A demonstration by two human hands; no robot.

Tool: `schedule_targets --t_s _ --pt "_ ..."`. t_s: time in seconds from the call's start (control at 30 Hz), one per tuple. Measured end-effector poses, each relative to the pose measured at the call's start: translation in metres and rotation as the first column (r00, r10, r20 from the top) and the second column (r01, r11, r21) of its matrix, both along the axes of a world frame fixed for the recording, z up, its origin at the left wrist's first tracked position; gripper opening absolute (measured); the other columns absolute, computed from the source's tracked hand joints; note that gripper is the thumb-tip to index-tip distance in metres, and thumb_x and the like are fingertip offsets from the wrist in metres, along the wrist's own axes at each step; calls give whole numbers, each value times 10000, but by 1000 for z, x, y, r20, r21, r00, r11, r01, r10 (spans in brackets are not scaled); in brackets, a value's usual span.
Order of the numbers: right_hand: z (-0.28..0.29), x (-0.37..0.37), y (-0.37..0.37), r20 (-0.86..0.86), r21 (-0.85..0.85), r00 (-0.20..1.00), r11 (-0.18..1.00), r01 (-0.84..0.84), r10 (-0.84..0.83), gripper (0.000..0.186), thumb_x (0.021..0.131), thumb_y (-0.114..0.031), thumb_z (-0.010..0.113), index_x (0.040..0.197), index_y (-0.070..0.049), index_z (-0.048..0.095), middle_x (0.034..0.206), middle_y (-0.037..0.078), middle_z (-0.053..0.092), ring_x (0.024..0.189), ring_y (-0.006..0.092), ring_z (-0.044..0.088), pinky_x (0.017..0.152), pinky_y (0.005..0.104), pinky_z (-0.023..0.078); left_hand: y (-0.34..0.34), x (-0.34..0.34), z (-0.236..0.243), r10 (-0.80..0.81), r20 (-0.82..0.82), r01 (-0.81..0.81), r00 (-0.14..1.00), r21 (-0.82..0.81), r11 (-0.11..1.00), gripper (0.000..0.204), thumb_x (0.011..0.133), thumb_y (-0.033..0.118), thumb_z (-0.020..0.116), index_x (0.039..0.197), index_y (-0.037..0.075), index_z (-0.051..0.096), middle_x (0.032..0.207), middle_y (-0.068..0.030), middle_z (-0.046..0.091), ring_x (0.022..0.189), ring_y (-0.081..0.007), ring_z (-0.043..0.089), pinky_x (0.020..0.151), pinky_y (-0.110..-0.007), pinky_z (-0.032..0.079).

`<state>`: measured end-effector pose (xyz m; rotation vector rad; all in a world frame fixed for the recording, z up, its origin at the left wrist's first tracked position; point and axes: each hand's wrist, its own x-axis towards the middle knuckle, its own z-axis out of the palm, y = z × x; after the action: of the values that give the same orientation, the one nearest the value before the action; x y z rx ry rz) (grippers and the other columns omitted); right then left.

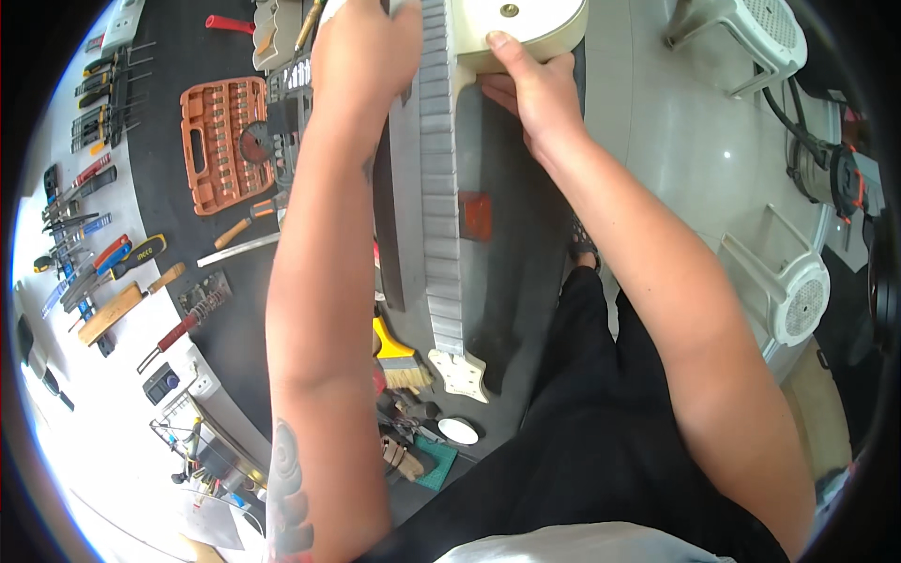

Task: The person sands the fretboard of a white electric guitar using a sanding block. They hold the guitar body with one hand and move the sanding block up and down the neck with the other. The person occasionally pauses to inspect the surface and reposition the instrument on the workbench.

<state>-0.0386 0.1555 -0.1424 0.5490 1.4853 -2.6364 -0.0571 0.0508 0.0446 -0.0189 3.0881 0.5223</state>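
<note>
A cream electric guitar lies lengthwise before me, its body (554,21) cut off by the upper edge. Its fretboard (441,206) is covered with strips of greyish tape, and the headstock (462,375) points toward me. My right hand (540,89) grips the body's near edge, thumb on top and fingers tucked beneath. My left hand (368,52) is at the upper edge, left of the neck; its fingers run out of view, so their hold does not show. Alongside the neck lies a long grey bar (402,206).
An orange socket set case (223,141) lies left on the dark bench. Near the headstock are a yellow-handled brush (399,361) and a white oval dish (458,431). Screwdrivers and pliers (113,263) line the left side. White plastic stools (798,300) stand on the floor at right.
</note>
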Motion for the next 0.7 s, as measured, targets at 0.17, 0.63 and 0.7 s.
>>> schedule_targets --t_s 0.17,0.63,0.7 --pt "-11 -2 12 -51 46 998 998 34 -32 827 947 -467 863 1436 113 533 1319 248 682 1137 331 755 1042 487 619 -47 99 -49 -138 -50 136 989 -32 990 832 970 72 714 1725 91 368 1037 -299 781 891 -459 787 810 -490 622" --pt "-8 0 12 -32 8 999 999 42 -42 745 927 -416 873 1369 108 581 1281 225 717 1122 300 741 1009 450 599 -57 120 -56 -185 -65 184 981 -27 983 832 987 69 688 1734 45 321 1338 -336 722 1088 -459 783 918 -508 625" --pt "-7 4 5 -56 62 997 996 61 -58 868 951 -449 863 1473 124 473 1354 268 657 1166 357 743 1069 495 608 -64 147 -54 -272 -115 267 956 -57 962 830 983 42 670 1728 12 307 1355 -337 712 1112 -464 778 948 -500 616"
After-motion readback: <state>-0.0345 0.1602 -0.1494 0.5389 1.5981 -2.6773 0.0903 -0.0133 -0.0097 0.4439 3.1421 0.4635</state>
